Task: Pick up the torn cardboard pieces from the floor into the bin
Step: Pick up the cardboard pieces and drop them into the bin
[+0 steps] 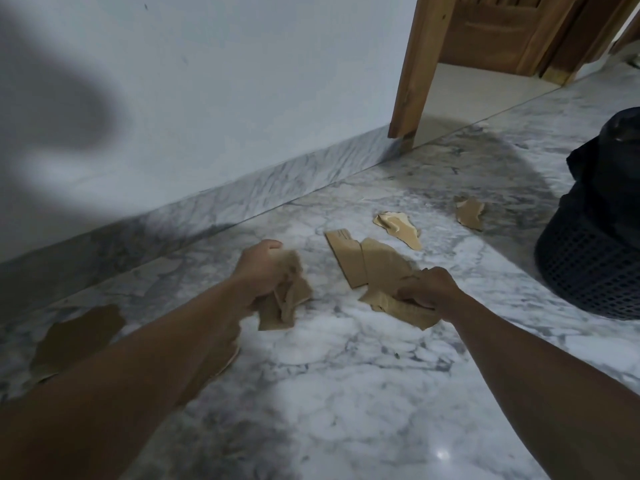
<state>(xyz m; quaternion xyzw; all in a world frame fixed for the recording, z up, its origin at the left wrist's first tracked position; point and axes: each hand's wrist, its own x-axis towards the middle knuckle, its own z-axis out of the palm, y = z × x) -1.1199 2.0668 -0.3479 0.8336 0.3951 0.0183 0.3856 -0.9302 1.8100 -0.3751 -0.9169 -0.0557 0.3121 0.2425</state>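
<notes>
**A:** Cardboard: where is it?

**B:** Scattered on the marble floor (346, 375). The left hand (263, 268) clutches a crumpled bundle (287, 303). The right hand (429, 289) curls round a creased flap (391, 271), low, at floor level. Neither hand is free.

**A:** Risks?

**B:** Both fists are full. Grabbing more would probably shed a bit from the bundle, which is loosely bunched and hangs below the fingers. The flap abuts a printed strip (344, 258). Lifting may drag the strip along or drop it halfway. Can't tell whether the two are joined.

**A:** The loose ones, relative to the hands?

**B:** The strip lies just beyond the right hand, between the two hands. A pale scrap (398, 228) lies farther on, toward the wall. A small scrap (469, 213) lies beyond that, near the bin (595, 265). A big sheet (79, 337) lies back on the left, partly under the left forearm, so it is easy to overlook.

**A:** Bin?

**B:** Dark mesh basket with a black liner, to the right of the right hand and well apart from the left. The left hand's load must cross the whole patch. I judge a spill on the way to be the main hazard.
</notes>
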